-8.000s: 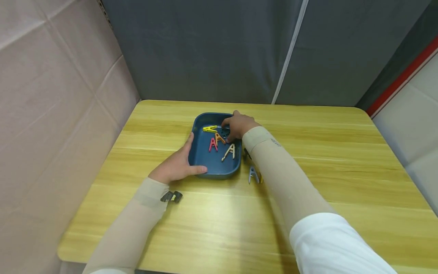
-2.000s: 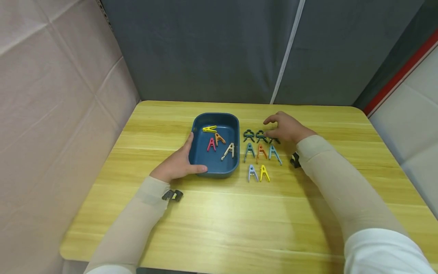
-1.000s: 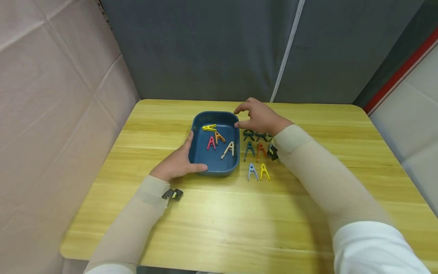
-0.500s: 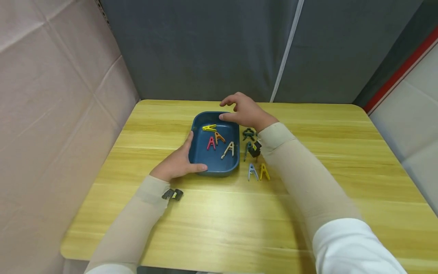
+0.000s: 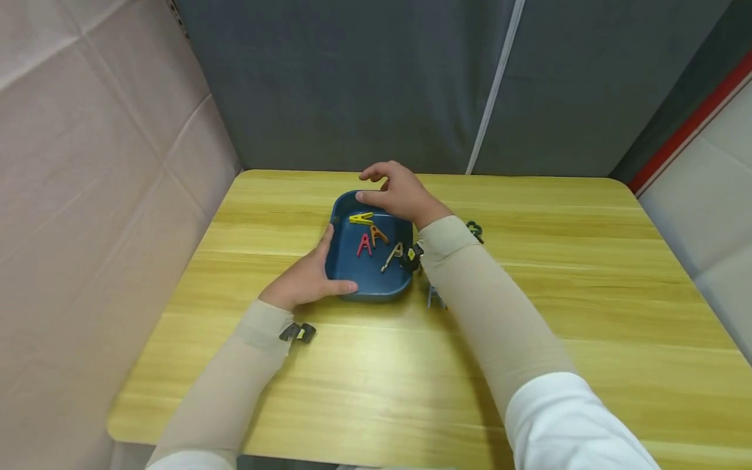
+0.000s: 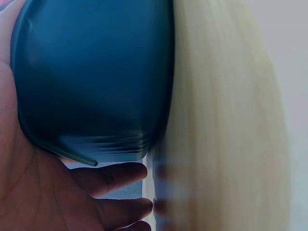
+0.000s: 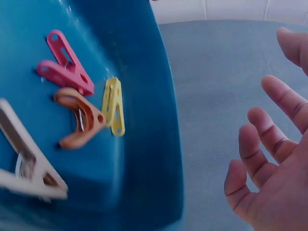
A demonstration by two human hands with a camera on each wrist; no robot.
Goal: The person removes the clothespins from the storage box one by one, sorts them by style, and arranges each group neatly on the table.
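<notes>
A dark blue tray sits mid-table. It holds a yellow clip, an orange clip, a pink clip and a beige clip. My left hand grips the tray's near left corner, thumb along the front wall; the left wrist view shows the palm cupping the tray wall. My right hand hovers over the tray's far rim with fingers spread and nothing in it. The right wrist view shows its fingers beside the yellow clip, orange clip and pink clip.
My right forearm lies over the clips laid out on the table right of the tray. Only a dark green clip and part of a blue-grey clip show. Grey and pink walls close off the wooden table at the back and left.
My right hand has moved left, from the clips on the table to above the tray's far rim, and its forearm now covers most of those clips. The left hand has stayed put.
</notes>
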